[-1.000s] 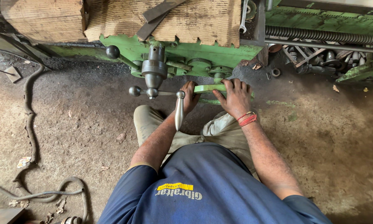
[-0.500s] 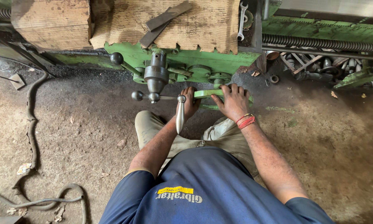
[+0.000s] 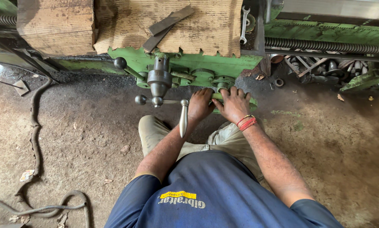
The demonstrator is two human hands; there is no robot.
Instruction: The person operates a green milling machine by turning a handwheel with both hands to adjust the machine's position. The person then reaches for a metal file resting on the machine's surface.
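Observation:
My left hand [image 3: 200, 105] and my right hand [image 3: 233, 104] lie side by side on a flat green bar [image 3: 252, 103] low on the front of a green machine [image 3: 189, 63]. Both hands curl over the bar and hide most of it; only its right end and a sliver between the hands show. A red thread band circles my right wrist. Just left of my left hand hangs a shiny metal crank handle [image 3: 184, 118] on a grey hub [image 3: 159, 80] with a small ball knob [image 3: 141, 100].
A black ball-ended lever [image 3: 120, 63] sticks out to the left. Corrugated sheets [image 3: 206, 29] on the machine carry flat metal strips [image 3: 168, 23] and a wrench [image 3: 244, 23]. A long screw shaft [image 3: 324, 45] runs right. A hose [image 3: 33, 131] snakes over the dirt floor.
My hands have drawn closer together on the green bar, covering the stretch that showed between them. The view has shifted slightly, with the machine now lower in the picture.

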